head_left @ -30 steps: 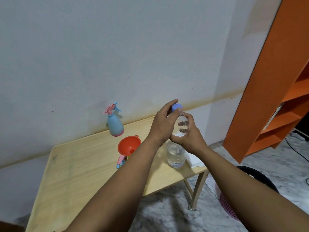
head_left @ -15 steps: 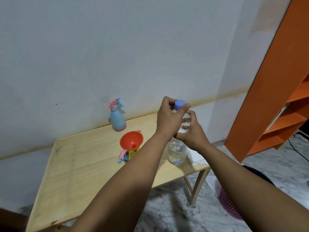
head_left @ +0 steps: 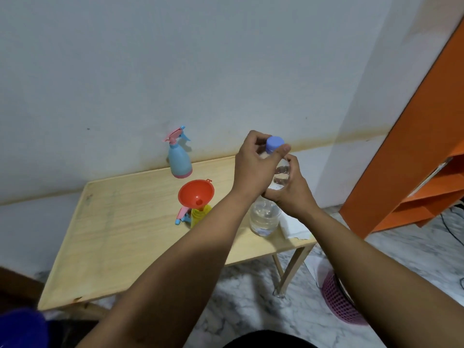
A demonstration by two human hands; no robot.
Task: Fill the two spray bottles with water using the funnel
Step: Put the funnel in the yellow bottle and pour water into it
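Blue spray bottle [head_left: 179, 159] upright by wall; orange funnel [head_left: 196, 193] seated in yellow bottle [head_left: 199, 216]; capped water bottle [head_left: 266, 212] upright.

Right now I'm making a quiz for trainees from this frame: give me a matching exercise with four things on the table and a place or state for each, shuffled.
Things:
1. blue spray bottle
2. funnel
3. water bottle
4. white cloth

States:
A. lies flat by the table's right edge
B. held by both hands, cap on
C. sits in the mouth of the yellow bottle
D. stands alone near the wall

Pairs: 1-D, 2-C, 3-B, 4-A. The left hand pinches the cap; the right hand grips the body.
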